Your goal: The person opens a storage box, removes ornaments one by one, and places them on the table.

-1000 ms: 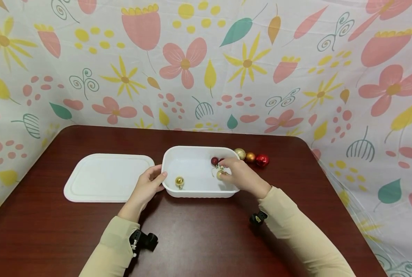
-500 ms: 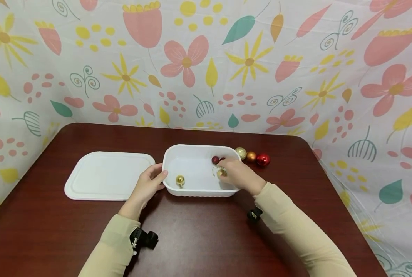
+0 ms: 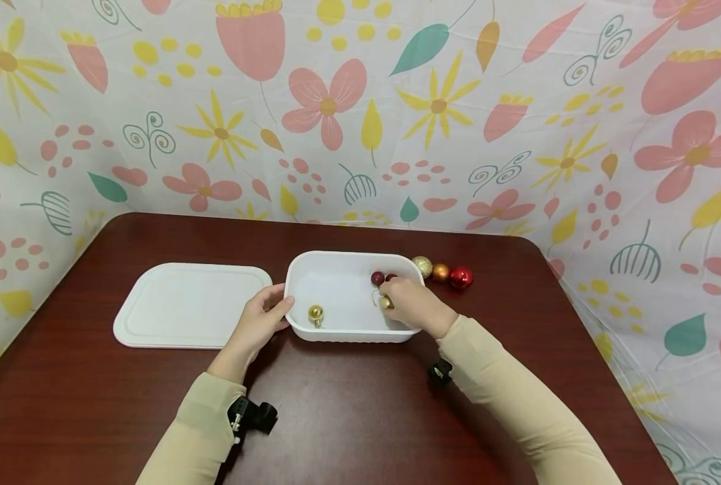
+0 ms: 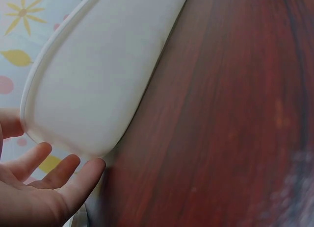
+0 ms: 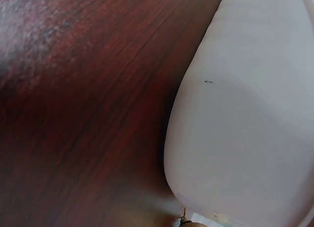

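A white plastic box point(image 3: 336, 337) stands on the table in the head view. My left hand point(image 3: 260, 318) holds its left end, thumb at the rim; in the left wrist view, fingers point(image 4: 86, 180) touch the outer wall. Inside the box's right end, my right hand point(image 3: 414, 304) has curled fingers at a matte gold bauble point(image 3: 387, 302), seemingly pinching it; its fingertips are largely hidden. Just behind are dark red baubles, one plain point(image 3: 377, 277), another partly covered. A shiny gold bauble point(image 3: 315, 313) lies at the box's left. The right wrist view shows no fingers.
A flat white lid point(image 3: 187, 306) lies left of the box. Behind its right corner sit a glittery gold bauble point(image 3: 422, 266), an orange bauble point(image 3: 441, 272) and a red bauble point(image 3: 461, 277) in a row. A patterned cloth point(image 3: 336, 135) hangs behind the table point(image 3: 342, 411).
My right hand has shifted slightly left and its fingers curl more, so more of the matte gold bauble shows. My left hand stays at the box's left end. The head view tilts slightly.
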`<state>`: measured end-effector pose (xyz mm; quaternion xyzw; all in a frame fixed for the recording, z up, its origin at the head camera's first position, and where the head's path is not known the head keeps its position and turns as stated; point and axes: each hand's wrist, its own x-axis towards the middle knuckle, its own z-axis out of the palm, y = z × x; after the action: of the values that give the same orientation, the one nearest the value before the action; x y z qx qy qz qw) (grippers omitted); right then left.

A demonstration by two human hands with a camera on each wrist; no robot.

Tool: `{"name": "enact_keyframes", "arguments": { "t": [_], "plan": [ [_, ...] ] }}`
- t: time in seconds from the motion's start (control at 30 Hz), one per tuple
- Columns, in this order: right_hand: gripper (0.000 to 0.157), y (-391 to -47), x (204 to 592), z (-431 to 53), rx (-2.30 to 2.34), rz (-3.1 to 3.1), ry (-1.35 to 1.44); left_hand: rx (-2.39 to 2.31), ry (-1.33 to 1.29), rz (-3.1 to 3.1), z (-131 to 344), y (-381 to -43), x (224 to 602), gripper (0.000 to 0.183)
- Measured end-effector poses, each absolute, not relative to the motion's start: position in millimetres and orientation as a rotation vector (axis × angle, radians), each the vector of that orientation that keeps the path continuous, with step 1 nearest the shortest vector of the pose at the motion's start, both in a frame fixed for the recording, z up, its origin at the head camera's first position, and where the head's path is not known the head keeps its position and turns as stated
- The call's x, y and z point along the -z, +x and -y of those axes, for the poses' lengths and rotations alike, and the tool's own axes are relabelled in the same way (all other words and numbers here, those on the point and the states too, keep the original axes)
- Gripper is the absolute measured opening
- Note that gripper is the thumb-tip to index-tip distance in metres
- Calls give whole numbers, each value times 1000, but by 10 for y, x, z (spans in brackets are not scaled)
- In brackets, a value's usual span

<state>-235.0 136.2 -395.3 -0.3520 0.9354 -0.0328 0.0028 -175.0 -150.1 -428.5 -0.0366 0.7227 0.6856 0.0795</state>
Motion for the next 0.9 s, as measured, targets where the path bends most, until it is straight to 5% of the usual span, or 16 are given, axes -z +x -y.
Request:
{"name": "enact_keyframes", "arguments": {
  "t": [0.9],
  "plan": [
    [15, -2213, 3887, -1459, 485, -3031, -932, -2045, -122, -2191, 1481, -1750, 4298, 46]
  ]
}}
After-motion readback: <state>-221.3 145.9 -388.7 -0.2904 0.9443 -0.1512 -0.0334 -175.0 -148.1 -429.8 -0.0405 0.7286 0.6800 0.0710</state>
